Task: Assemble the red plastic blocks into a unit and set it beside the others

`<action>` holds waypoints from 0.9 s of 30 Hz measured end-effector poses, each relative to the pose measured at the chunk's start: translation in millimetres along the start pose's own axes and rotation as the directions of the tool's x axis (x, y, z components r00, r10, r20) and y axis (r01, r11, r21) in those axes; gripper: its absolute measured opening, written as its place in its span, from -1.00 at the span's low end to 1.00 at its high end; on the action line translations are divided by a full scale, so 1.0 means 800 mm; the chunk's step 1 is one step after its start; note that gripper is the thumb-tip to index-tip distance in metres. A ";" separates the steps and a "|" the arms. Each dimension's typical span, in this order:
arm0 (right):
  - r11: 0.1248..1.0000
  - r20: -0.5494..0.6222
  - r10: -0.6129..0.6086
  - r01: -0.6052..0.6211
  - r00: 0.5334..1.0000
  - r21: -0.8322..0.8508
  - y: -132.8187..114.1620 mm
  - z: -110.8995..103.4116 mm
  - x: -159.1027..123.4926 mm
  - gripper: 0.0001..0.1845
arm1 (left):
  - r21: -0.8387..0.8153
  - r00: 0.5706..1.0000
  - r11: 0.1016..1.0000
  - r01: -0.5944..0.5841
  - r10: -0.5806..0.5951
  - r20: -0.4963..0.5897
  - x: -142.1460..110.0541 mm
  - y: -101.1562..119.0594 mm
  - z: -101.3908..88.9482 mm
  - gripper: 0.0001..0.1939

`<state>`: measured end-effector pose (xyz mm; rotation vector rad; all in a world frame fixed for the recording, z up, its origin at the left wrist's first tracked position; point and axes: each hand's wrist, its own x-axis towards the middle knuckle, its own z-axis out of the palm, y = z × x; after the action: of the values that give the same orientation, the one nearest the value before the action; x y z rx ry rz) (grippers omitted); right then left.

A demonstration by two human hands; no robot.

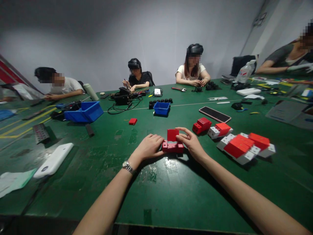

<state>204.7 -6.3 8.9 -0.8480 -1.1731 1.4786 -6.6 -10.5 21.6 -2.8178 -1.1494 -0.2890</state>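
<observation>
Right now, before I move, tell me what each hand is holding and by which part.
The left hand holds the dark red block by its left end; the right hand pinches the red square piece at its right edge.

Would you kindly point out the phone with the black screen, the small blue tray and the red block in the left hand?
phone (pixel 215 114): head view, middle of its screen
small blue tray (pixel 161 111): head view, its front wall
red block (pixel 169 148): head view, its front side

You have two blue bins (pixel 85 112), two red squares (pixel 173 134), one phone (pixel 215 114) and one watch (pixel 128 167) in view.
</observation>
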 end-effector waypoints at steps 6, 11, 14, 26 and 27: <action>1.000 0.001 -0.005 0.005 1.000 0.009 0.001 0.000 0.000 -0.49 | 0.040 1.000 0.999 -0.019 0.019 -0.019 -0.001 0.000 0.001 -0.60; 1.000 0.004 -0.004 0.004 1.000 0.013 0.002 0.000 0.000 -0.51 | 0.047 0.999 0.999 -0.020 0.022 -0.032 -0.001 0.000 0.001 -0.58; 1.000 0.007 -0.001 0.001 1.000 0.013 0.002 -0.001 0.000 -0.51 | 0.055 0.999 0.998 -0.021 0.023 -0.028 -0.001 -0.001 0.002 -0.59; 1.000 0.008 0.000 0.000 1.000 0.014 0.000 0.001 -0.001 -0.52 | 0.034 1.000 0.999 -0.020 0.020 -0.008 -0.002 -0.004 0.002 -0.48; 1.000 0.007 0.001 -0.001 1.000 0.012 0.000 0.001 -0.001 -0.52 | 0.025 1.000 0.999 -0.021 0.021 -0.006 -0.002 -0.005 0.003 -0.48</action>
<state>204.1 -7.0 8.9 -0.8364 -1.1675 1.4894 -10.3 -8.7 19.3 -2.8035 -1.1137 -0.2806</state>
